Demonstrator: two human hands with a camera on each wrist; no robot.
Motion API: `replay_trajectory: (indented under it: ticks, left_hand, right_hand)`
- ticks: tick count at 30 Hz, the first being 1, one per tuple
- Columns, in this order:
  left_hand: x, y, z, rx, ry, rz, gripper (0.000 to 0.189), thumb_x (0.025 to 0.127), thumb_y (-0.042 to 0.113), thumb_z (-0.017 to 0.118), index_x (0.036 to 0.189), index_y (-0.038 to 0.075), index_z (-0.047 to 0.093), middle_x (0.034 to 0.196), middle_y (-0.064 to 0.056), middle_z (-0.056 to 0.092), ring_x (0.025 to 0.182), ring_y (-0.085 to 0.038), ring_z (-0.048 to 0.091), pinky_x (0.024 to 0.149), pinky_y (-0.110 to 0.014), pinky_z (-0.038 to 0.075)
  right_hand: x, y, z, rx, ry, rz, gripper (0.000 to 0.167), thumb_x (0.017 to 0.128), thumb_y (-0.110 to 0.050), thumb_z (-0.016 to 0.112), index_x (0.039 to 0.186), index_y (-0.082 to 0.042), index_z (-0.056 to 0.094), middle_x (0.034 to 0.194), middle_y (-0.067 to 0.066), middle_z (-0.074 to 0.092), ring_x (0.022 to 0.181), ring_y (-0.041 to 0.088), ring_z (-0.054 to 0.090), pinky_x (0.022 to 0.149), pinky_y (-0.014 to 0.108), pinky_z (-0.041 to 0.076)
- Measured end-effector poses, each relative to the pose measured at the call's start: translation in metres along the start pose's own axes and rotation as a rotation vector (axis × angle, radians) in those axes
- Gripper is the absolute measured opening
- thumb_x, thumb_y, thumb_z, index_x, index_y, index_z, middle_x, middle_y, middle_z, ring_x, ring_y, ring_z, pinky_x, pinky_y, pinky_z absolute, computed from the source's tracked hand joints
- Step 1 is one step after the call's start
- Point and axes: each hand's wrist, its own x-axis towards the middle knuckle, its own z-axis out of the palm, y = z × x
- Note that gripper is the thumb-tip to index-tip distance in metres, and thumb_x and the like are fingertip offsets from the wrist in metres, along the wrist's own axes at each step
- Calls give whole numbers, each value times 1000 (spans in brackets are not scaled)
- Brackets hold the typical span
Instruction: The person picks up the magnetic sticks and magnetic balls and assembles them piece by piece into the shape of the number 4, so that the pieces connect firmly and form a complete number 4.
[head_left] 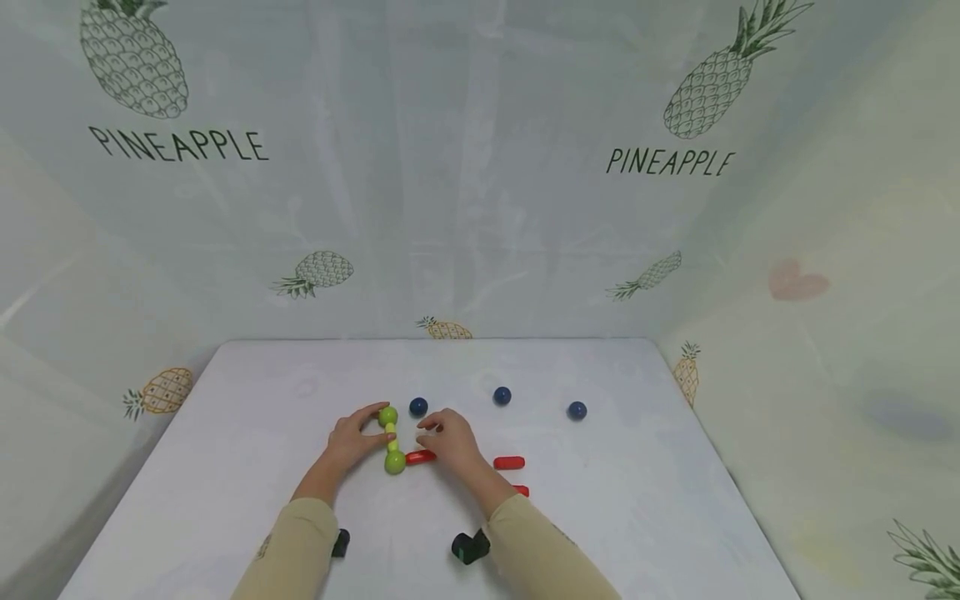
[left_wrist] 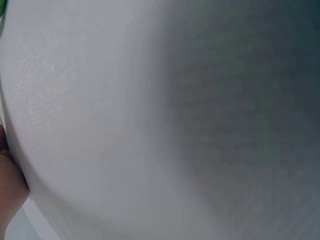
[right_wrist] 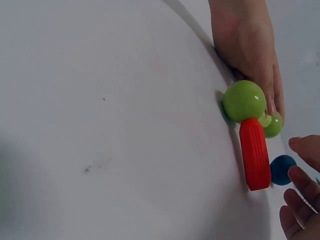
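Note:
My left hand (head_left: 351,439) holds two green balls (head_left: 394,462) joined by a yellow-green rod (head_left: 392,437), with its fingertips at the far ball and its thumb at the rod. A red rod (right_wrist: 254,154) extends from the near green ball, its end against that ball. My right hand (head_left: 454,442) is beside the red rod's outer end, its fingers spread and loosely bent with nothing between them. In the right wrist view, a dark blue ball (right_wrist: 282,169) shows behind the red rod, close to the right fingers in that view. The left wrist view mostly shows the blurred white tabletop.
Two more dark blue balls (head_left: 502,396) lie farther back to the right. Two red rods (head_left: 509,462) are right of the right hand, one partly covered by the forearm. Black pieces (head_left: 470,547) show by both sleeves on the white table (head_left: 637,517). Pineapple-printed cloth (head_left: 450,208) hangs around the table.

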Motion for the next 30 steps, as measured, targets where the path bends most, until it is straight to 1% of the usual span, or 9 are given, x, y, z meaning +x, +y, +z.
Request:
replay_trajectory:
  ticks: [4, 10, 14, 19, 22, 26, 30]
  left_hand:
    - [0, -2, 1, 1, -2, 4, 70, 82, 44, 76, 145, 27, 48, 146, -13, 44, 133, -45, 29, 101, -74, 23]
    - [1, -5, 3, 8, 1, -3, 71, 82, 45, 76, 144, 27, 48, 147, -14, 43, 133, -45, 29, 101, -74, 23]
    - [2, -7, 4, 8, 7, -7, 71, 81, 46, 76, 144, 28, 49, 148, -12, 43, 133, -43, 29, 102, -72, 23]
    - [2, -7, 5, 1, 12, 3, 70, 81, 44, 77, 143, 27, 50, 147, -13, 44, 133, -43, 30, 103, -71, 22]
    - [2, -6, 5, 8, 17, 11, 69, 82, 44, 77, 143, 27, 50, 146, -12, 45, 132, -42, 31, 103, -70, 22]
    - [2, -6, 3, 16, 22, 18, 69, 81, 44, 77, 143, 26, 50, 145, -12, 47, 131, -42, 33, 103, -70, 23]
    - [2, -4, 2, 11, 18, 9, 70, 81, 45, 77, 143, 27, 50, 146, -12, 46, 130, -42, 33, 102, -70, 23]
  right_hand:
    - [5, 0, -2, -19, 31, -5, 13, 87, -18, 75, 99, -15, 73, 94, -6, 58, 88, 14, 53, 76, 27, 50]
    - [17, -1, -4, -38, 66, -15, 16, 86, -17, 76, 101, -12, 73, 101, 0, 61, 94, 18, 55, 81, 31, 51]
    - [22, -1, -4, -44, 68, -12, 18, 85, -15, 76, 102, -12, 73, 103, 2, 62, 95, 19, 56, 81, 31, 50]
    - [29, 1, -3, -84, 79, -7, 18, 84, -16, 77, 102, -15, 73, 101, -1, 61, 94, 17, 56, 81, 30, 50]
    - [33, 2, -2, -101, 73, -6, 18, 85, -17, 77, 102, -15, 73, 103, -1, 61, 95, 17, 56, 81, 30, 51]
    - [39, 1, -1, -80, 65, 15, 19, 85, -18, 77, 103, -16, 73, 106, 0, 60, 99, 19, 57, 83, 32, 51]
    - [42, -1, -1, -61, 64, 48, 19, 85, -19, 77, 103, -17, 72, 107, 0, 59, 101, 20, 57, 85, 32, 52]
